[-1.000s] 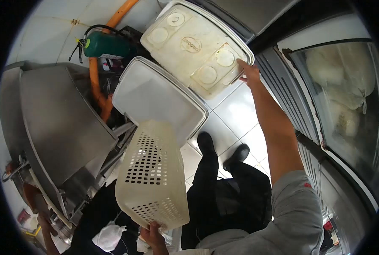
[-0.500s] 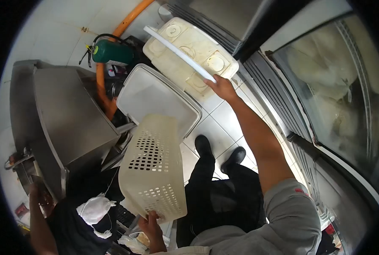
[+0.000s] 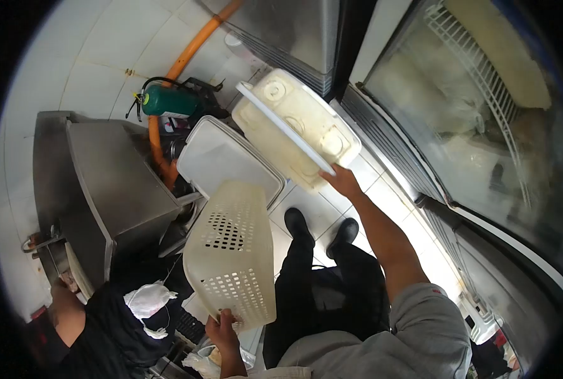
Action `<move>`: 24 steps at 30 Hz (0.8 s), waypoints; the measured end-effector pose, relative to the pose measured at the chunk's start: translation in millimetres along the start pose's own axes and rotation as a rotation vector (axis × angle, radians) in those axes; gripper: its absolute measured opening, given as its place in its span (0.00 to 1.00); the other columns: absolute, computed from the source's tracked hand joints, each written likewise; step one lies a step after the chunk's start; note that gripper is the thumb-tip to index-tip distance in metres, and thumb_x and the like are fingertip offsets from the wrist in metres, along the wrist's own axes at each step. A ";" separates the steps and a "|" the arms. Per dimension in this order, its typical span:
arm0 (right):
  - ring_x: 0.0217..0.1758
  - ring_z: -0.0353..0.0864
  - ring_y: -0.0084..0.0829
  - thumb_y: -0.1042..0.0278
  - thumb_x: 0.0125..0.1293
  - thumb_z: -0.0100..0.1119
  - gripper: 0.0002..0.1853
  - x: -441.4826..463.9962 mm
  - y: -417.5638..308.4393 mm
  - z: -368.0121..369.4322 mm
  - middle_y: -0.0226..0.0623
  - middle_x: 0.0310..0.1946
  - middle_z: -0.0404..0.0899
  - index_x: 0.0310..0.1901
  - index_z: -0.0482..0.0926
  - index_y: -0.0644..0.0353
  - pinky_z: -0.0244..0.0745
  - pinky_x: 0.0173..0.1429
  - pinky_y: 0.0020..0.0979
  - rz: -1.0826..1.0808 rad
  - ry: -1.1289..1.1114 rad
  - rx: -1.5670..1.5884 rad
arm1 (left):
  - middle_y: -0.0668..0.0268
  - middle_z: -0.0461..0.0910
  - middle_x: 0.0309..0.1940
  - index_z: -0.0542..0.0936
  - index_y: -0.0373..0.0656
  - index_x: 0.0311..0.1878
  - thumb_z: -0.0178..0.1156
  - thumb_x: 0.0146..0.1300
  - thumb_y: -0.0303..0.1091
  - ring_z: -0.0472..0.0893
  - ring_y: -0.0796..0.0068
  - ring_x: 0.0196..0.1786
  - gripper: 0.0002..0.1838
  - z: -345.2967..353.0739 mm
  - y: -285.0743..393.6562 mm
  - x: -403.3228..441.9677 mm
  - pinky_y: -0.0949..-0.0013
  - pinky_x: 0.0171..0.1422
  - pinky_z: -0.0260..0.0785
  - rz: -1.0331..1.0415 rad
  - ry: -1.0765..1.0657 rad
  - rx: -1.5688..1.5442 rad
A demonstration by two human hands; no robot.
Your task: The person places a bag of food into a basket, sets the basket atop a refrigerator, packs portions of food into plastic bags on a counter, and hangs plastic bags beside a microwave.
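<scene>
My left hand (image 3: 224, 330) is closed on the lower rim of a cream plastic basket (image 3: 229, 208) with square holes. The basket is tipped on its side, in front of my body. My right arm reaches forward, and my right hand (image 3: 342, 180) is closed round the near end of a long white handle (image 3: 284, 129). That handle crosses over a cream cooler box (image 3: 322, 129) with round recesses in its top, standing on the floor. Left of the cooler, a pale rectangular lid or tub (image 3: 227, 158) lies beyond the basket.
A green fire extinguisher (image 3: 169, 101) and an orange pipe (image 3: 190, 54) are by the tiled wall. Steel equipment (image 3: 120, 183) stands to the left, where a co-worker's arm (image 3: 66, 312) and dark clothing show. A glass-door fridge (image 3: 458, 107) lines the right side. My boots (image 3: 297, 224) are on white tiles.
The view has shifted, so the cooler, lid and extinguisher sit lower in it. Both of my hands keep their holds. The co-worker's arm has moved.
</scene>
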State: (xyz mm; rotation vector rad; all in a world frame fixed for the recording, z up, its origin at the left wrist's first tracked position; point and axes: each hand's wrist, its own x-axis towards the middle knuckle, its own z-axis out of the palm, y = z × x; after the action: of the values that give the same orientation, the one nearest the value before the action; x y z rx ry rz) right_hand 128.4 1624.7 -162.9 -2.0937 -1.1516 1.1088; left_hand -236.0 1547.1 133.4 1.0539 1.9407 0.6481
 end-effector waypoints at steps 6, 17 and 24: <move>0.36 0.76 0.46 0.57 0.58 0.60 0.18 -80.0 106.5 -35.2 0.47 0.31 0.76 0.42 0.76 0.63 0.72 0.45 0.37 0.239 0.185 0.356 | 0.71 0.74 0.22 0.77 0.34 0.32 0.55 0.58 0.30 0.70 0.83 0.24 0.07 -4.8 18.8 2.8 0.77 0.29 0.63 0.088 -0.016 0.037; 0.39 0.76 0.24 0.69 0.64 0.54 0.07 -183.5 22.0 -206.7 0.36 0.37 0.78 0.41 0.76 0.62 0.73 0.43 0.27 -0.186 0.162 0.218 | 0.78 0.72 0.24 0.75 0.41 0.36 0.63 0.54 0.29 0.66 0.88 0.24 0.08 -43.6 142.7 -10.9 0.81 0.29 0.60 0.279 -0.191 -0.122; 0.35 0.77 0.21 0.65 0.65 0.53 0.12 -140.8 -182.3 -285.4 0.33 0.34 0.79 0.47 0.75 0.60 0.71 0.43 0.24 -0.481 0.005 0.440 | 0.72 0.76 0.23 0.78 0.37 0.36 0.62 0.53 0.27 0.71 0.86 0.23 0.08 -70.9 251.6 -22.8 0.79 0.26 0.64 0.470 -0.078 -0.301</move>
State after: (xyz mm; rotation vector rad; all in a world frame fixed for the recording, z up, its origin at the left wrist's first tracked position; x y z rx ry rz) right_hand 242.8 1586.4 183.5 -1.3915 -1.1941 1.0064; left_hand -179.3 1654.1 366.2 1.3246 1.4732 1.1008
